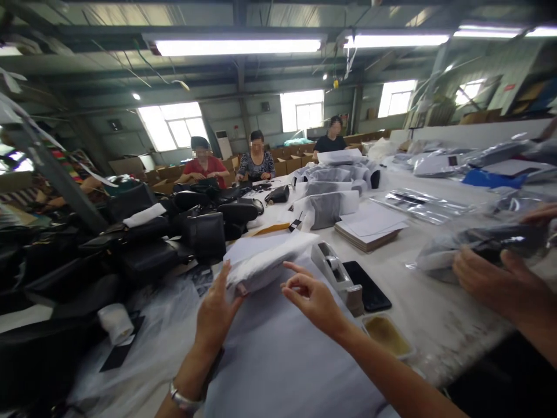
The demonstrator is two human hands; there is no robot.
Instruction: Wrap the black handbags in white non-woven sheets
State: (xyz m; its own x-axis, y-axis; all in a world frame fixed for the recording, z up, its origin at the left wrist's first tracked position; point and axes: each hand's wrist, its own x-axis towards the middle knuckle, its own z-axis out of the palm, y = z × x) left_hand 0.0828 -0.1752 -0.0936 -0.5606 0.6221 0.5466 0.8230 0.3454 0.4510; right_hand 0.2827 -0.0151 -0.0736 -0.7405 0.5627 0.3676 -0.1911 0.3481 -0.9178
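A puffy white paper-wrapped bundle (pixel 265 264) lies tilted over large white sheets (pixel 278 348) on the table in front of me. My left hand (pixel 215 310) grips its near left end, thumb below and fingers behind. My right hand (pixel 311 296) hovers just right of the bundle, index finger stretched out and thumb apart from it, with nothing visible in it. Close beyond that hand stands a pale tape dispenser (pixel 333 267), with a black phone (pixel 368 284) beside it. A shallow dish with a yellowish sponge-like pad (pixel 385 335) sits near my right forearm.
Black handbags (pixel 204 235) pile up on the left. Ahead are grey bags wrapped in white (pixel 328 206) and a stack of boards with paper (pixel 369 223). At right, a co-worker's hands (pixel 500 284) handle a plastic-bagged item (pixel 461 249). Several people sit across the table.
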